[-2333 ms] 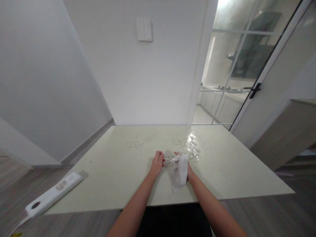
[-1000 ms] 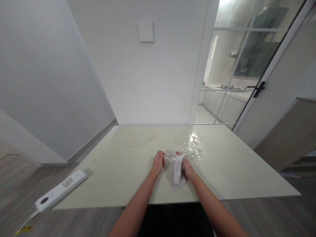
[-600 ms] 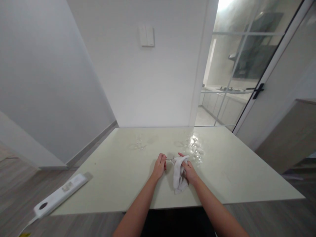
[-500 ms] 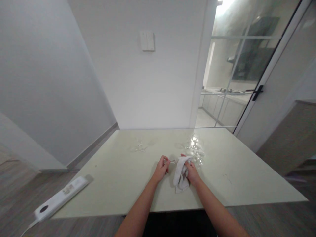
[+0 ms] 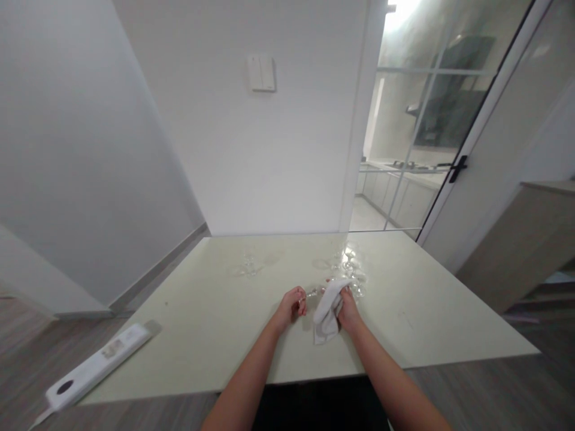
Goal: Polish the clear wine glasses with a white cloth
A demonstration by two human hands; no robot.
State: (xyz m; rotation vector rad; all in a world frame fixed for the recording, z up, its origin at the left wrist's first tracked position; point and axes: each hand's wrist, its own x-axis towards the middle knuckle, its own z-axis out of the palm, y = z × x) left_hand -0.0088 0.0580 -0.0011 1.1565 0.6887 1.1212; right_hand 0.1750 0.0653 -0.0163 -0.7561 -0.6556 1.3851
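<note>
Fingers curled, my left hand [image 5: 291,305] holds one end of a small clear stemmed glass [image 5: 312,293] above the table. A white cloth [image 5: 329,310] is gripped in my right hand [image 5: 348,311], draped over its fingers and hanging down toward the tabletop. The glass's other end meets the cloth's left side, where its exact outline is hard to make out. Just behind the cloth stands a cluster of several clear glasses [image 5: 353,269], partly covered by my right hand and the cloth.
Farther left on the pale table [image 5: 202,323] are more clear glass pieces [image 5: 250,264]. A white power strip [image 5: 99,362] with a cord lies along the left edge. Behind the table rises a white wall with a switch [image 5: 261,73]; a glazed door [image 5: 404,131] is at right.
My left hand has turned at the wrist and its fingers have shifted on the glass. The cloth in my right hand now sits a little higher around the glass. The view has shifted slightly.
</note>
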